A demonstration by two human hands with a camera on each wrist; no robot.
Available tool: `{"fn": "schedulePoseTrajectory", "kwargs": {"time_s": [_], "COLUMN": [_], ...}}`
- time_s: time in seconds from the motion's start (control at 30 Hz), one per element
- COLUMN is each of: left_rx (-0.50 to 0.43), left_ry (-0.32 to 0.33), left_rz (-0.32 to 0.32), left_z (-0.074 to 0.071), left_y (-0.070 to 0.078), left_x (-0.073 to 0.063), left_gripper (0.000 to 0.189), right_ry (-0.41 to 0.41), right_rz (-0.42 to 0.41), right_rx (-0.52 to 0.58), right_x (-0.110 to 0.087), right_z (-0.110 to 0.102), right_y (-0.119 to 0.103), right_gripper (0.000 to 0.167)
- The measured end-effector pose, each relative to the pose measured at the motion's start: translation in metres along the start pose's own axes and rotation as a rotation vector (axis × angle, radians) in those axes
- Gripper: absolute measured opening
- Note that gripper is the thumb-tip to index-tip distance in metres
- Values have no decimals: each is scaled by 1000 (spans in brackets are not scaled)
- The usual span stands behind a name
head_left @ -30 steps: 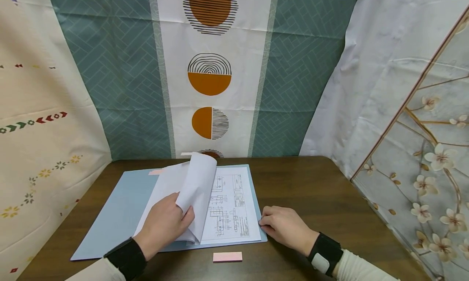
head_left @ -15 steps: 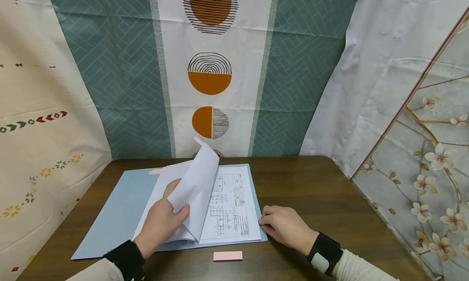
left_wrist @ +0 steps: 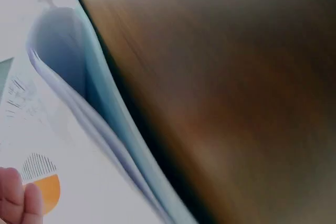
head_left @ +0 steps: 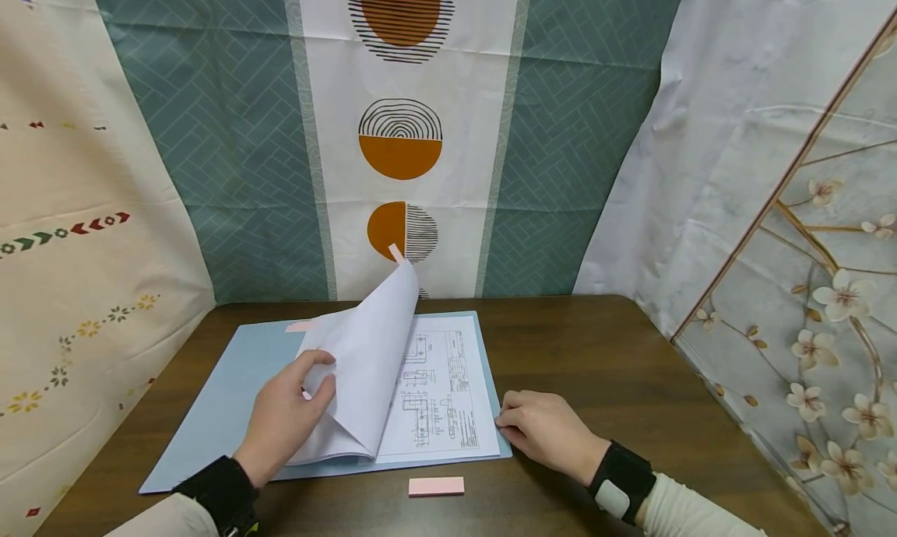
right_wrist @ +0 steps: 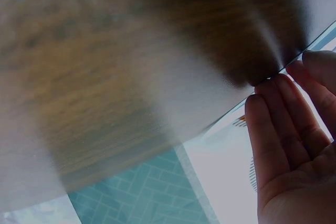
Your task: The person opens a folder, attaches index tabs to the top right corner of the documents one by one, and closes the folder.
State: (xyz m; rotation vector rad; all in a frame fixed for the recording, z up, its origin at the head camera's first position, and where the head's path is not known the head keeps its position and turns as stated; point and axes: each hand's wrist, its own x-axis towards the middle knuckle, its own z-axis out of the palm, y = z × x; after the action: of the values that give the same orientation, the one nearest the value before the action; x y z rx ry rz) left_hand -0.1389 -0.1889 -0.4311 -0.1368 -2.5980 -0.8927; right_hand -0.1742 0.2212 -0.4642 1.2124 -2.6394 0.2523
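A light blue folder [head_left: 210,412] lies spread on the table, holding a stack of papers. The bottom right sheet shows a printed technical drawing [head_left: 441,389]. Turned-over white sheets [head_left: 371,350] curl up and left, a pink sticky tab [head_left: 396,254] standing at their top. My left hand [head_left: 283,408] is at the left of these sheets, thumb and fingers apart and loosely bent, pinching nothing. My right hand [head_left: 543,432] pinches the folder's right edge; in the right wrist view its fingertips [right_wrist: 275,80] and thumb meet at that edge.
A pink sticky-note pad [head_left: 436,486] lies on the brown table [head_left: 582,350] in front of the folder. Another pink tab [head_left: 297,326] sticks out at the papers' top left. Patterned curtains [head_left: 582,132] hang behind and on both sides.
My left hand has let go of the turned sheets and moved left. The sheets' tabbed top has risen and swung slightly right. My right hand has stayed at the folder's edge.
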Motion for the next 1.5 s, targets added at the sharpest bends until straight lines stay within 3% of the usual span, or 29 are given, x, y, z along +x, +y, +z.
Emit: {"fn": "schedulePoseTrajectory", "kwargs": {"time_s": [0.1, 0.27, 0.53, 0.83, 1.13, 1.3, 1.5], "left_rx": [141, 337, 541, 650, 769, 831, 833], "left_ry": [-7, -81, -147, -181, -205, -285, -280], "left_rz": [57, 119, 207, 263, 411, 369, 366], "left_z": [-5, -13, -18, -18, -18, -17, -17], "left_y": [-11, -25, -36, -39, -37, -37, -36], "left_x": [-1, -6, -11, -14, -25, -28, -28], "left_gripper": [19, 17, 21, 21, 23, 22, 26], "right_ry": [-8, -6, 2, 10, 4, 2, 8], "right_rz": [3, -4, -1, 2, 8, 7, 6], "right_rx": [1, -2, -10, -8, -10, -5, -11], "right_x": [0, 0, 0, 0, 0, 0, -1], "right_z": [0, 0, 0, 1, 0, -1, 1], "right_y": [-1, -1, 0, -2, -3, -4, -4], "right_gripper": [17, 17, 17, 18, 15, 15, 15]}}
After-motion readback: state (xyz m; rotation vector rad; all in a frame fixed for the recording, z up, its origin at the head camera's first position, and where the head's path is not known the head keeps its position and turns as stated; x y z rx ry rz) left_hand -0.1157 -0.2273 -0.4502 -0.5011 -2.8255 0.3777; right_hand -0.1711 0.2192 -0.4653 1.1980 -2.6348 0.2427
